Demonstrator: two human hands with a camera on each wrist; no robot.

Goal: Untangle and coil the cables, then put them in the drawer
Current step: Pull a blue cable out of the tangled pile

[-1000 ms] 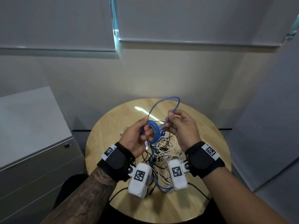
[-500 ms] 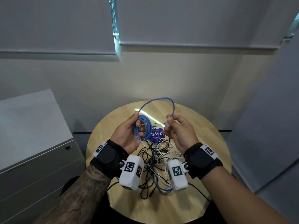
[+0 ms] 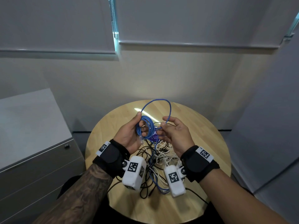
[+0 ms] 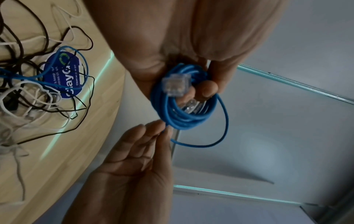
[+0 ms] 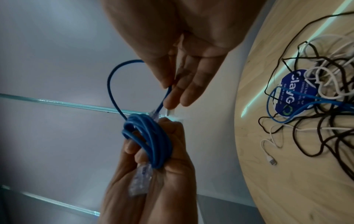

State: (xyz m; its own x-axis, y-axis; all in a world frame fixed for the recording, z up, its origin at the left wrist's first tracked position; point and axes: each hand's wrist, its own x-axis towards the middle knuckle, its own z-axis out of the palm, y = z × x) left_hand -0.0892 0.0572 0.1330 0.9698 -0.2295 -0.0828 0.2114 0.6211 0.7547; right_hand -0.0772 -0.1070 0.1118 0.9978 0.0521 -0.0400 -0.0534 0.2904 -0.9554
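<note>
My left hand [image 3: 131, 135] grips a coiled blue network cable [image 3: 146, 126] above the round wooden table [image 3: 202, 126]; one clear plug [image 4: 175, 87] hangs below the coil. My right hand [image 3: 171, 135] pinches the cable's loose end between thumb and fingertips [image 5: 168, 104], its other fingers straight. A last open loop [image 3: 156, 109] arches between the two hands. Under them on the table lies a tangle of black and white cables [image 3: 155, 159] with a second blue cable [image 3: 156, 180] running through it.
A grey cabinet with shut drawers [image 3: 37, 164] and a round lock [image 3: 66, 146] stands left of the table. A blue round sticker [image 4: 64, 75] lies under the tangle. A wall with lowered blinds is behind, and a grey panel [image 3: 267, 126] to the right.
Both hands have shifted a little left and up with the blue cable. The free loop between them stands rounder, and the right hand's pinch is closer to the coil.
</note>
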